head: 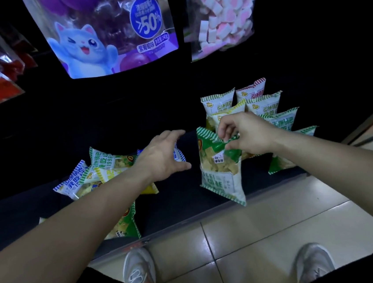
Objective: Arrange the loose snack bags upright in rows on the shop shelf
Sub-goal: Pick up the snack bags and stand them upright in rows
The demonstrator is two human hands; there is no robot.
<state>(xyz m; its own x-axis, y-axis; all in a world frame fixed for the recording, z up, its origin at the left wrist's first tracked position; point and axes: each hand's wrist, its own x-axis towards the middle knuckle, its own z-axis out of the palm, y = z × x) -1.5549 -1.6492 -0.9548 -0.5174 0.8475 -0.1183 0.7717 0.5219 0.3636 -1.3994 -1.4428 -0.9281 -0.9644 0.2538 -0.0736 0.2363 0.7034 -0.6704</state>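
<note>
Both arms reach forward and down over the dark shelf [175,202]. The right hand [247,135] is bent at the wrist with its fingers curled, pinching the top edge of a green bag [220,170]. The left hand [161,155] is spread wide, palm down, thumb apart from the fingers, over a blue-striped bag [179,154]; I cannot tell if it touches it.

The shelf holds three groups. On the left, a pile [101,171] of bags lies flat and overlapping, pointing various ways. At the right rear, a row [260,108] of bags stands upright, one behind another. Near the front edge is the green bag.

The green bag is upright, its long axis vertical and top seal up, with its lower corner at the shelf's front lip. It sits just in front of the row.

Above hang a cat pouch [109,34] and a marshmallow pouch [220,15]. Below are the tiled floor [271,231] and two shoes [139,270].
</note>
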